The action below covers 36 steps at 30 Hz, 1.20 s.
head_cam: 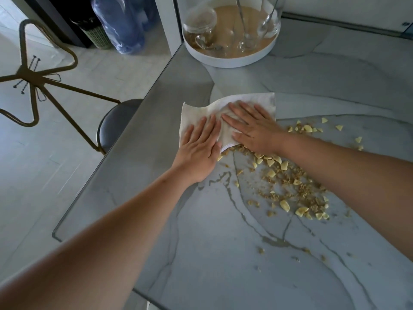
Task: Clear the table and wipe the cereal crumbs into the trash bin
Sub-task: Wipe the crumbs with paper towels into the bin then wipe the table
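Note:
A white paper towel [263, 101] lies spread on the marble table [223, 253], near its left edge. My left hand [199, 146] presses flat on the towel's near left part, fingers together. My right hand [252, 128] lies flat on the towel's right part, fingers spread. Cereal crumbs [290, 186] and pale flakes are scattered to the right of my hands, from under the towel's near edge toward the table's middle. Some crumbs sit beneath my right palm and forearm. No trash bin is clearly in view.
A round white tray [230, 60] with glass cups and spoons stands at the back of the table. A dark round stool [116, 121] sits beside the table's left edge. Blue water bottles [120, 23] and a gold wire frame [40, 79] are on the floor at left.

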{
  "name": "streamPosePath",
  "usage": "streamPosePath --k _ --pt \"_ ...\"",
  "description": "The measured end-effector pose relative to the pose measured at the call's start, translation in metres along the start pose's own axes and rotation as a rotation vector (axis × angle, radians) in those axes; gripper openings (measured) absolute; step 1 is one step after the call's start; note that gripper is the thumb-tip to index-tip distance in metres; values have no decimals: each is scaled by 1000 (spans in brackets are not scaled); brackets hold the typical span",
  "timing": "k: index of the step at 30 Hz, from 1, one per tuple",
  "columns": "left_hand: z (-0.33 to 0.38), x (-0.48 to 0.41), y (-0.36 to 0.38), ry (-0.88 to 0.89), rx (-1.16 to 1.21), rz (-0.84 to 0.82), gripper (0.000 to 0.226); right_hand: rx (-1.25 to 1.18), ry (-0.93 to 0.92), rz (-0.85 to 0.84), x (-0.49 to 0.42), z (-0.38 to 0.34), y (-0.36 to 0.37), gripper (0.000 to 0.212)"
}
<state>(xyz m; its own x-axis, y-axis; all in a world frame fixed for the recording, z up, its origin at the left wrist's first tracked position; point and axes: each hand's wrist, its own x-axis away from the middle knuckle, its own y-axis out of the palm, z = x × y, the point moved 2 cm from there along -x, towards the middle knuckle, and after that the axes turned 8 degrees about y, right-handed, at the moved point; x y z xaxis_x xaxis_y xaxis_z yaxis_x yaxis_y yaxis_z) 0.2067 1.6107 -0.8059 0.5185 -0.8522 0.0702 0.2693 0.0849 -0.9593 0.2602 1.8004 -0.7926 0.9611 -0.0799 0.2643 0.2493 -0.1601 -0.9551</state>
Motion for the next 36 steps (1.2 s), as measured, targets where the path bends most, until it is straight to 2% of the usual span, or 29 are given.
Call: streamPosePath --k 4,7,12,18,21,24,28,36 --pt "16 13 3 -35 -9 20 69 -7 -102 -3 7 7 2 66" --pt "35 22 5 -80 12 56 68 -19 -216 -44 8 19 1 56" --pt "74 25 17 -223 51 165 64 77 -396 -119 2 39 -11 57" --pt "117 16 32 -383 114 204 61 171 -582 -171 -6 58 -23 59" --pt "142 10 36 -445 143 259 62 229 -660 -157 -9 69 -28 54" --pt "163 1 40 -500 167 245 62 245 -712 -152 -8 82 -32 53" --pt "186 -8 43 -504 173 229 62 229 -733 -144 2 108 -33 53" --pt "216 -19 50 -386 160 195 63 219 -703 -139 34 160 -32 54"
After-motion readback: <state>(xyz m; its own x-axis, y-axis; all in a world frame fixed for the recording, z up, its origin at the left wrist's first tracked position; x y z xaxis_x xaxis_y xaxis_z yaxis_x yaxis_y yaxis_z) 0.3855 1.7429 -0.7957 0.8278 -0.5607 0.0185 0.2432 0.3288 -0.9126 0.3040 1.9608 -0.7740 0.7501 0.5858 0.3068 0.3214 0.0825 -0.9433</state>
